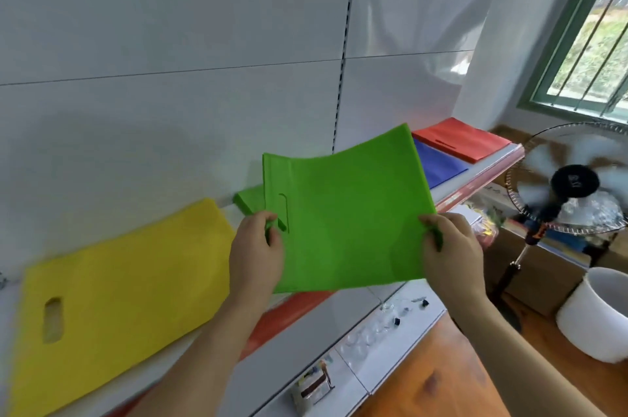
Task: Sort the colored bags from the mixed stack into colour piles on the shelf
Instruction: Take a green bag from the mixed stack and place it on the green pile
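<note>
Two hands hold one green bag flat and nearly level above the shelf. The left hand pinches the bag's near-left edge, thumb on top beside the die-cut handle slot, fingers curled beneath; the right hand pinches the near-right corner in the same way. The bag's long axis runs left to right between the hands, roughly along the shelf front, with the handle end toward the left hand.

The relation that governs the placement: a green pile lies on the shelf directly behind and below the held bag, only its left end showing past the bag's far-left edge. The target thus lies away from the fingers, toward the back panel, and the left hand is the nearer to its visible part. The move appears to call for a short forward reach and a lowering onto that pile.

The bag is bright green, thin non-woven fabric with a folded seam at the handle end; its far edge bows slightly upward, suggesting it is limp and will sag if released unevenly.

Neighbouring piles: yellow bag to the left, blue bag and red bag to the right, each apart from the green pile.
</note>
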Demonstrator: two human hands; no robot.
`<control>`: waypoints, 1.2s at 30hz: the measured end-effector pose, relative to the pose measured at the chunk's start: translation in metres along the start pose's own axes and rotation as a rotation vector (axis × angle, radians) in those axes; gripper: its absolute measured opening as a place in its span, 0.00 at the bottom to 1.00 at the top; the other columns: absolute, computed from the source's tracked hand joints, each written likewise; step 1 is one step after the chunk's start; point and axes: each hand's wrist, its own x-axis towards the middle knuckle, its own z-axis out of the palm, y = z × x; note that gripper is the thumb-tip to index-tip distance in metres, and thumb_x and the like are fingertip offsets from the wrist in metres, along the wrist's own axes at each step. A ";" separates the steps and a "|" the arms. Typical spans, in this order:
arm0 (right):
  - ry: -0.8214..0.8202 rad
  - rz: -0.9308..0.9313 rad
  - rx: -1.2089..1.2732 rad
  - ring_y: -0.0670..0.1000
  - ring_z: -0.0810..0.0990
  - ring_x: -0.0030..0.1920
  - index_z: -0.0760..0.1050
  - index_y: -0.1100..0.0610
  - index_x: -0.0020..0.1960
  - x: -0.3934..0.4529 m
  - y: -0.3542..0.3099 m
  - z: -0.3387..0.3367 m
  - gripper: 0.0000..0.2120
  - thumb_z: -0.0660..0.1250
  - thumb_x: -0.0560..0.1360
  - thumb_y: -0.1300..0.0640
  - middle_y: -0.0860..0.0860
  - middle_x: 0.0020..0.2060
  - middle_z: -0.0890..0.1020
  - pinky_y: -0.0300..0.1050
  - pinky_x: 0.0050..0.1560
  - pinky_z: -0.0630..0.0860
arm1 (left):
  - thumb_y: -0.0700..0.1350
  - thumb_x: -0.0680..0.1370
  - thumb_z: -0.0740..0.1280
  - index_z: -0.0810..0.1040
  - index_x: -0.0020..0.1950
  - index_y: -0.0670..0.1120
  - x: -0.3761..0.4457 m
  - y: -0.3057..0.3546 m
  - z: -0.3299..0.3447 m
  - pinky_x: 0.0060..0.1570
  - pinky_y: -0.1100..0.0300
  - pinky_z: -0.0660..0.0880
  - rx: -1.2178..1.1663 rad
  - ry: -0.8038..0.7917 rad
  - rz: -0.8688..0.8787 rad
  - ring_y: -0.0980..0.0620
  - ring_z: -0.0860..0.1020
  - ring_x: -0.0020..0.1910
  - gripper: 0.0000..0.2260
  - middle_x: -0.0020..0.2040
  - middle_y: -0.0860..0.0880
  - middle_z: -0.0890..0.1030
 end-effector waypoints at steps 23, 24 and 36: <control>-0.707 -0.351 -0.052 0.63 0.77 0.63 0.78 0.63 0.68 0.157 0.055 0.145 0.19 0.67 0.80 0.56 0.57 0.65 0.77 0.58 0.59 0.78 | 0.52 0.80 0.67 0.81 0.62 0.40 0.025 0.008 0.087 0.55 0.47 0.78 0.863 0.017 -0.325 0.41 0.78 0.53 0.18 0.53 0.43 0.80; -0.724 -0.353 -0.059 0.62 0.77 0.62 0.77 0.63 0.67 0.157 0.056 0.146 0.19 0.67 0.81 0.54 0.57 0.65 0.76 0.58 0.59 0.78 | 0.52 0.80 0.67 0.81 0.61 0.41 0.025 0.008 0.088 0.54 0.48 0.78 0.890 0.008 -0.329 0.41 0.78 0.52 0.17 0.52 0.43 0.81; -0.792 -0.481 -0.264 0.59 0.66 0.76 0.75 0.58 0.71 0.157 0.053 0.149 0.27 0.57 0.83 0.39 0.57 0.74 0.72 0.57 0.76 0.67 | 0.58 0.84 0.57 0.80 0.64 0.45 0.027 0.008 0.086 0.56 0.49 0.76 0.958 -0.064 -0.439 0.44 0.76 0.57 0.21 0.57 0.46 0.82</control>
